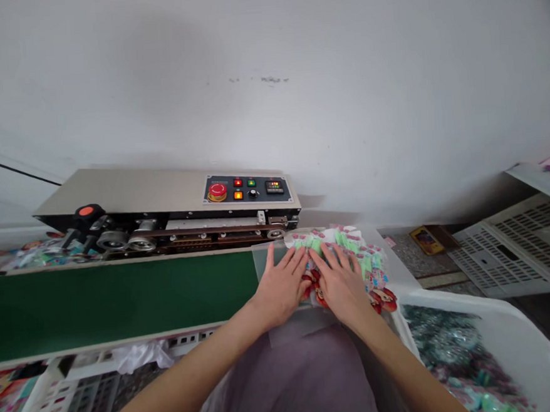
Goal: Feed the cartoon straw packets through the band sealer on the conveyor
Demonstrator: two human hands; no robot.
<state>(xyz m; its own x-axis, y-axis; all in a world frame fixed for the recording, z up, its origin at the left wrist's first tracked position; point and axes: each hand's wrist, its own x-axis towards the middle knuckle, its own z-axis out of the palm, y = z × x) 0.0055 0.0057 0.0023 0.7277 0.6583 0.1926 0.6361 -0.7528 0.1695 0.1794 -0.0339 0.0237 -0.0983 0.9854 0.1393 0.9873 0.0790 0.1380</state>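
My left hand (281,288) lies flat with fingers spread on the left part of a clear plastic bag (375,259). The bag is printed in red, pink and green and seems filled with small wrapped pieces. Beside it, my right hand (342,283) presses on the bag's middle, fingers also spread. Both hands cover part of the bag, which rests at the right end of a green conveyor belt (135,294). Behind the belt stands a band sealing machine (146,190) with a lit control panel (249,189); its end roller is close to the bag's upper edge.
A white tub (524,345) at the lower right holds small shiny wrapped pieces. Farther right are a white plastic crate (504,256) and a small box (430,240) on the floor. Beneath the belt stands another white crate (57,397). Printed bags (38,254) lie behind the belt's left end.
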